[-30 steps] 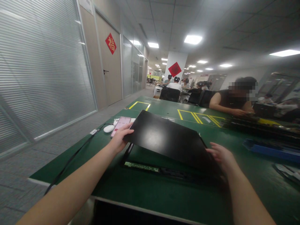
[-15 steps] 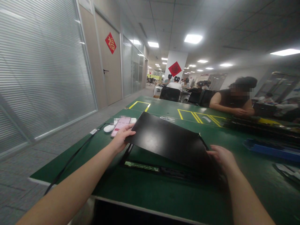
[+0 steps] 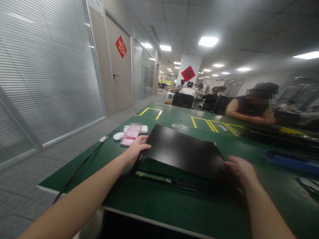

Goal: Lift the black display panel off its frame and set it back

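A large flat black panel point(image 3: 184, 151) is tilted over a thin black frame point(image 3: 174, 181) that lies on the green table point(image 3: 159, 205). My left hand point(image 3: 137, 148) grips the panel's left edge, thumb on top. My right hand point(image 3: 240, 167) holds the panel's near right corner, fingers curled on it. A narrow green circuit strip point(image 3: 153, 177) shows along the frame's near edge under the raised panel.
A pink phone point(image 3: 131, 134), a white mouse point(image 3: 117, 135) and a black cable point(image 3: 82, 166) lie at the table's left. A person sits across at the right point(image 3: 251, 111). A blue tray point(image 3: 289, 159) sits at the right. Yellow floor-style markings point(image 3: 211, 123) cross the far table.
The panel has come down closer to the frame, its left edge lower than before. Both hands stayed on its edges. My view shifted slightly left.
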Demonstrator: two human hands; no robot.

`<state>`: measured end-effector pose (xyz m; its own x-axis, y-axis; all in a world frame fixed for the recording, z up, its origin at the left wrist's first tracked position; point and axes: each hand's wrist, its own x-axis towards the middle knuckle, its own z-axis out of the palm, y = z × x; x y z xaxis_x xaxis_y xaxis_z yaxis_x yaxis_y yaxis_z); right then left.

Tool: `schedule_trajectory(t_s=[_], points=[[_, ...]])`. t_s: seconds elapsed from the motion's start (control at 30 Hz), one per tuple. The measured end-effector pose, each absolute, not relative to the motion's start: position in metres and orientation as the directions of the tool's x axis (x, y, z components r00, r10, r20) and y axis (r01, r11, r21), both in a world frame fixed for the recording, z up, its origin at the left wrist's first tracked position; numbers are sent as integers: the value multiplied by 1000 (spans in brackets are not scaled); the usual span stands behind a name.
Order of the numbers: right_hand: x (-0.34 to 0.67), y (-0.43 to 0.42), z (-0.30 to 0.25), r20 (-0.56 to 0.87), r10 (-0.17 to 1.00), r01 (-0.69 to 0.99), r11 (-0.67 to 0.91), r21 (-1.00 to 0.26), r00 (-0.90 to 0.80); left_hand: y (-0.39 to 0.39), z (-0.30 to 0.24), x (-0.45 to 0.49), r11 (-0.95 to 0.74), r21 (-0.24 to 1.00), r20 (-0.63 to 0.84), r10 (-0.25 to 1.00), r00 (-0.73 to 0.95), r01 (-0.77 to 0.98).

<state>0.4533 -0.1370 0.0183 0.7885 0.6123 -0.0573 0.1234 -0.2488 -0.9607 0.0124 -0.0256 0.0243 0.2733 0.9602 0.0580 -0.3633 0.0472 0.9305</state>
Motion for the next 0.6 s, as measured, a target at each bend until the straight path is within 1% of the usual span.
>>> schedule_trajectory(t_s=[0.23,0.33,0.6], points=[[454,-135,17,-61,632,153,-278,-948,772,-24,23,11,45,935,64,955,291,-351],[456,-134,16,-33,651,208,-289,-934,758,-24,24,11,53,940,55,952,302,-337],[461,-134,16,21,680,447,-459,-768,733,-25,22,12,47,947,43,961,273,-316]])
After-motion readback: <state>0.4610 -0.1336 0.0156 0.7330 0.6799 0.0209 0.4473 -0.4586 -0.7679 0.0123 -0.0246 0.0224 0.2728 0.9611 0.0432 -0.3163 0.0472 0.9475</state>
